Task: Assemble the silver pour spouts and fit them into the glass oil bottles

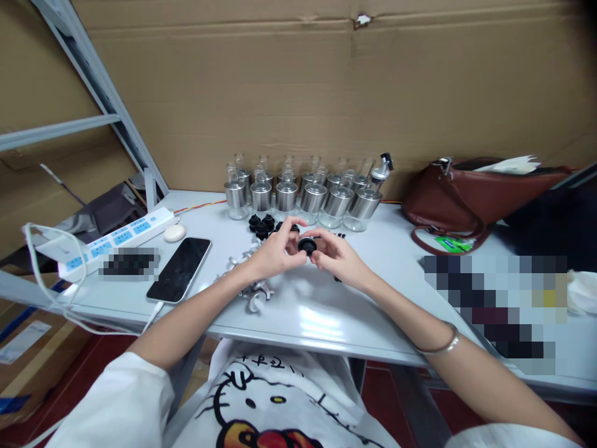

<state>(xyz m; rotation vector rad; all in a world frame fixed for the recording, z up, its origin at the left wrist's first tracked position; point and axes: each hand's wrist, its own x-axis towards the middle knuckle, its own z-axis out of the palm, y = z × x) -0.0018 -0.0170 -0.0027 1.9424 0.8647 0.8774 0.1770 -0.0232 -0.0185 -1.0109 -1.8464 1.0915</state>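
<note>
Both my hands meet over the middle of the grey table. My left hand and my right hand pinch one small round black cap between their fingertips. Just behind them lie several more black caps. Under my left wrist is a small heap of silvery spout parts. At the back stand several glass bottles with metal sleeves; the rightmost bottle carries a black-tipped pourer.
A black phone on a cable lies left of my hands, beside a white power strip and a small white oval object. A brown leather bag sits at the right. A cardboard wall stands behind the table.
</note>
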